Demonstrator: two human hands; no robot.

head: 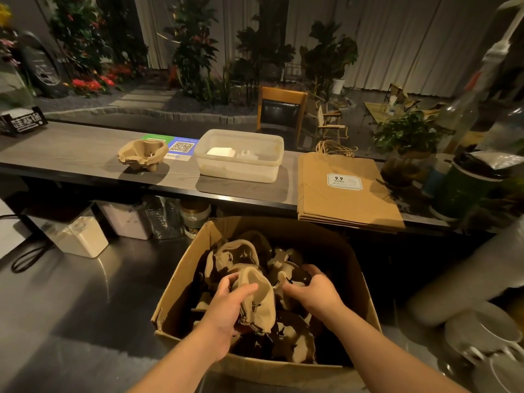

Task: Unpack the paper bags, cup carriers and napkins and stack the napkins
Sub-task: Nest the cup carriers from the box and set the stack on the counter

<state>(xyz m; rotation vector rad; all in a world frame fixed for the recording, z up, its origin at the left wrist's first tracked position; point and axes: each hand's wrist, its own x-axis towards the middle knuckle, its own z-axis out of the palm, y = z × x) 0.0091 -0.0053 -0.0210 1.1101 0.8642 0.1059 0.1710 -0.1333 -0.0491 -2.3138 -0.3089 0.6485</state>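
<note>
A: Both hands are down in the cardboard box [181, 282] with us. The left hand [226, 310] has its fingers [243, 289] curled round a pulp cup carrier [259, 293], thumb on the near side.

B: And the right hand [314, 293]? Its fingers [310, 269] are hooked over another carrier in the pile of carriers [241, 251], so we'd call that a hold too, though the fingertips are partly hidden.

A: Moving outward, the box holds plenty more carriers, jumbled and dark at the bottom. We can't tell whether any napkins or bags lie underneath.

B: Up on the table [71, 154], one small nest of carriers [143, 154] sits at the left, beside the QR sign [181, 148].

A: The flat paper bags [348, 194] are stacked at the right, so that part looks done.

B: White napkins [221, 151] lie in the clear tub [241, 171] between them, but we judge the stacking unfinished. Most carrier work remains.
</note>
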